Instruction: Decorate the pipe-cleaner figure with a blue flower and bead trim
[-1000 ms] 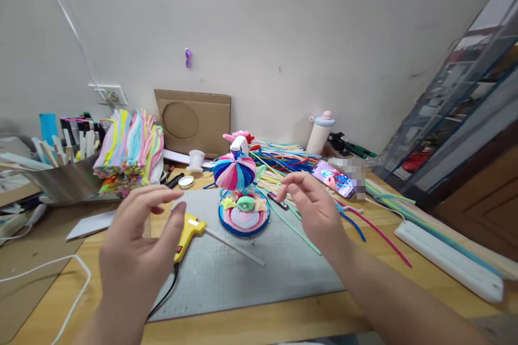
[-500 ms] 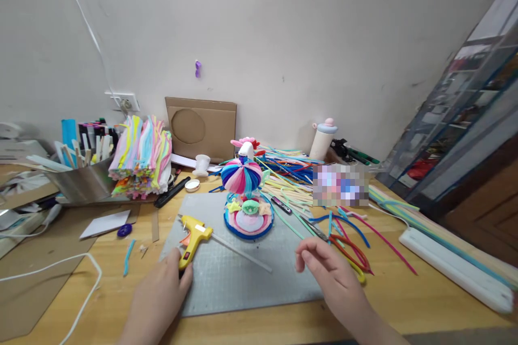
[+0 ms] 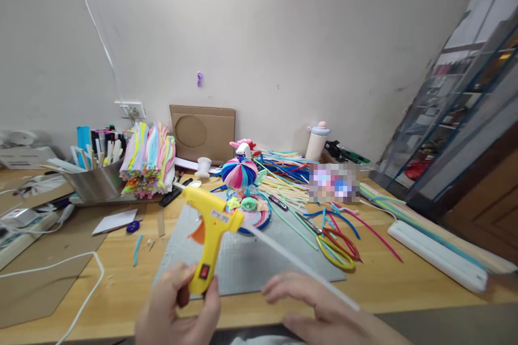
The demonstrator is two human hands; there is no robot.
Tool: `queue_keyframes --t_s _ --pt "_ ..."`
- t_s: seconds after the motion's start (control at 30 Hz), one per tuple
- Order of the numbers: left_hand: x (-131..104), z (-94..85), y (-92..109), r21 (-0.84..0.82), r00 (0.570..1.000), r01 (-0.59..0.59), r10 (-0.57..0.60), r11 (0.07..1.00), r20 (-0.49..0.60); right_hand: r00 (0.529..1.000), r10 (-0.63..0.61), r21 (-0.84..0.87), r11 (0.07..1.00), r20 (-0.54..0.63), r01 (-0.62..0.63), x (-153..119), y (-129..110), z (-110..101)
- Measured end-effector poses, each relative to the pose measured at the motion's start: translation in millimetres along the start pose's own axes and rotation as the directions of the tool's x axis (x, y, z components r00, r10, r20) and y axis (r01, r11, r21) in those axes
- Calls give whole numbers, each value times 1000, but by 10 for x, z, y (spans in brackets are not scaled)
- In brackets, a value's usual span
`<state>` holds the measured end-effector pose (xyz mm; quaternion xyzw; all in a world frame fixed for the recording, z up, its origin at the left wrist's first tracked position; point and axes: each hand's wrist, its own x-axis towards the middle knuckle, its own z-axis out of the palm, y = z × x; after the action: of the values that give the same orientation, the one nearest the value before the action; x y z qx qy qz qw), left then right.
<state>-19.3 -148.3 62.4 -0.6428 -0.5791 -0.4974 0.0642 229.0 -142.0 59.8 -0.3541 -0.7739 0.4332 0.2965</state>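
My left hand (image 3: 180,307) grips the bottom of the handle of a yellow hot glue gun (image 3: 214,221), raised above the grey cutting mat (image 3: 283,264). The gun's nozzle points up and to the left. A long clear glue stick (image 3: 299,264) juts from its back end and passes over my right hand (image 3: 311,302). That hand holds nothing; its fingers are stretched and apart, near the mat's front edge. Behind the gun stands a colourful pipe-cleaner ornament (image 3: 239,173), with a striped ball over a round decorated base partly hidden by the gun.
Scissors (image 3: 338,253) with yellow and red handles lie right of the mat among loose pipe cleaners (image 3: 380,232). A metal holder (image 3: 97,180) and pipe-cleaner bundles (image 3: 148,161) stand at left. A white bottle (image 3: 316,143) is at the back. A white cord (image 3: 95,285) crosses the left side.
My left hand has lifted the glue gun off the mat toward me. My right hand has moved down and left, its fingers straighter. The view has shifted slightly.
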Motion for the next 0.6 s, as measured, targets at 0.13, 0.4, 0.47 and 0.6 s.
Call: queue_keyframes --t_s 0.13,0.4,0.47,0.6 --pt "256 203 438 -105 967 -255 255 961 -7 980 -121 365 915 -157 171 305 -163 95" --pt "466 784 857 -279 931 -347 364 895 8 895 -55 567 757 -443 326 731 -484 -385" --pt "547 843 873 -366 908 -385 420 847 16 884 -79 533 772 -460 346 805 -589 -618" --pt "608 787 801 -574 845 -250 465 780 264 746 -203 365 772 -634 521 947 -848 -1140"
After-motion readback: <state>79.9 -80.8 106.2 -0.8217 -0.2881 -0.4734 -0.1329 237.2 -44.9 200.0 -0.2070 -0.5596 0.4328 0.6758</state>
